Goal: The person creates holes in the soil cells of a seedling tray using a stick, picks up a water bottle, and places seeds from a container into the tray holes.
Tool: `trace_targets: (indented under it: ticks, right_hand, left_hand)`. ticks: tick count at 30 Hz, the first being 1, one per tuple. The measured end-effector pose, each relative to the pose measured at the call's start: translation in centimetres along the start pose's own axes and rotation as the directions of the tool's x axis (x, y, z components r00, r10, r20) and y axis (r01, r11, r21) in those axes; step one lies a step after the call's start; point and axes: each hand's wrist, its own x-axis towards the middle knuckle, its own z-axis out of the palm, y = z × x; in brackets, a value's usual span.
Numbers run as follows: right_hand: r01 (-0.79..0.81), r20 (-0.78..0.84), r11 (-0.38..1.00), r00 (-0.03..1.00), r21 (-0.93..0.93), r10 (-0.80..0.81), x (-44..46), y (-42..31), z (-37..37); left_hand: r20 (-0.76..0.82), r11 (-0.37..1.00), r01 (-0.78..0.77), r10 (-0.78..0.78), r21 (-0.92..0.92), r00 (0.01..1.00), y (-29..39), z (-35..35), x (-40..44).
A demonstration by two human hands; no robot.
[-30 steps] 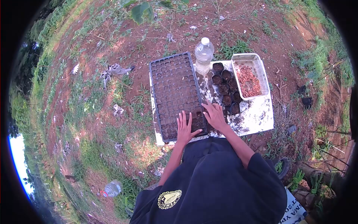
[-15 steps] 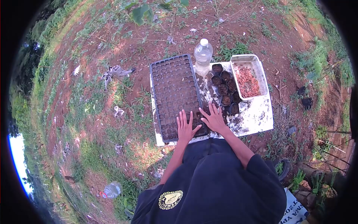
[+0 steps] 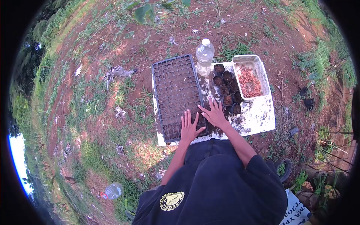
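And here the left hand (image 3: 189,129) spreads wide over the near end of the soil-filled tray (image 3: 176,86) on the white board (image 3: 258,118), the right hand (image 3: 215,115) open at its edge, apparently working the soil surface, where any move calls for light fingertips.

1. At the frame's center, the left hand (image 3: 189,128) masks cells of the seed tray (image 3: 177,90) toward the tray's 5 o'clock.
2. Beside it, the right hand (image 3: 215,113) hides part of the tray's rim; fingertip contact is unclear.
3. At 2 o'clock, reddish bits (image 3: 249,79) appear too small to identify.
4. At 4 o'clock, a dark shirt (image 3: 221,183) and the bottom edge cut a lettered sheet (image 3: 296,210).
5. At 11 o'clock, the top edge crops green leaves (image 3: 143,14).
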Motion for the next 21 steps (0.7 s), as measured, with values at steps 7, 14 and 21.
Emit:
trace_targets:
  ticks: [7, 14, 21]
  right_hand:
    - [0.065, -0.015, 0.997, 0.998, 0.036, -0.065, -0.6, 0.7, 0.4]
    - [0.076, 0.083, 0.986, 0.993, 0.149, -0.089, -0.9, 1.3, 0.2]
    - [0.052, 0.011, 0.984, 0.998, 0.169, -0.054, -0.6, 1.4, 0.5]
  left_hand:
    - [-0.014, 0.994, 0.091, -0.092, -0.065, 0.996, -0.7, -0.1, 1.6]
    - [-0.01, 0.998, 0.038, -0.039, -0.051, 0.999, -1.5, -0.1, 2.0]
    - [-0.012, 0.992, 0.007, -0.009, -0.127, 1.0, -1.7, -1.3, 1.9]
